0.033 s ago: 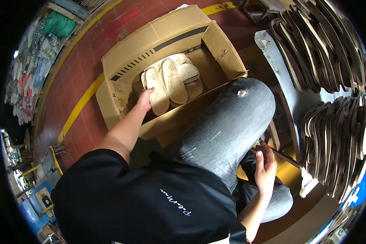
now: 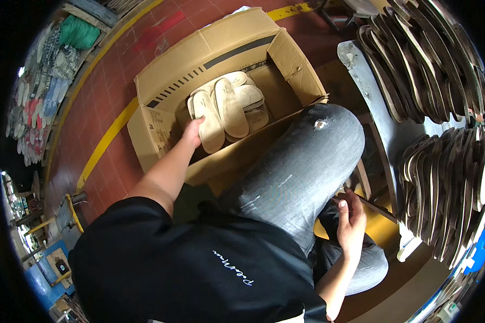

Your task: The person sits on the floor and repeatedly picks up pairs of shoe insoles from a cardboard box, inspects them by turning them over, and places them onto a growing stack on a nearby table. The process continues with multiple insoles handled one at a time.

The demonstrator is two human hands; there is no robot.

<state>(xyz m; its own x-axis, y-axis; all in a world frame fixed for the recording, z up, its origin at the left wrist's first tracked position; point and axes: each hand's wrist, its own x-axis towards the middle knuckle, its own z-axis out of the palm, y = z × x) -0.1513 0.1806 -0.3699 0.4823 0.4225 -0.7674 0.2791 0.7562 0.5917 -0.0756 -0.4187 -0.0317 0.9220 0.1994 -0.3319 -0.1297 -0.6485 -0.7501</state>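
My left hand (image 2: 194,132) is closed on the edge of a pale cream sandal footbed (image 2: 208,123), thumb on top and the other fingers hidden beneath. That footbed leans on a loose pile inside an open cardboard box (image 2: 172,86). Beside it another footbed (image 2: 231,107) lies across the pile, and shorter ends of others (image 2: 249,96) show to the right. My right hand (image 2: 352,218) hangs beside my bent knee, near the metal table frame. Its thumb and fingers are loosely curled and apart, with nothing visible between them.
On the right, a grey metal table (image 2: 361,70) carries two rows of upright footbeds with dark edges, a far row (image 2: 415,59) and a near row (image 2: 447,188). My jeans-clad knee (image 2: 323,134) stands between box and table. Bundles of gloves (image 2: 43,91) lie far left.
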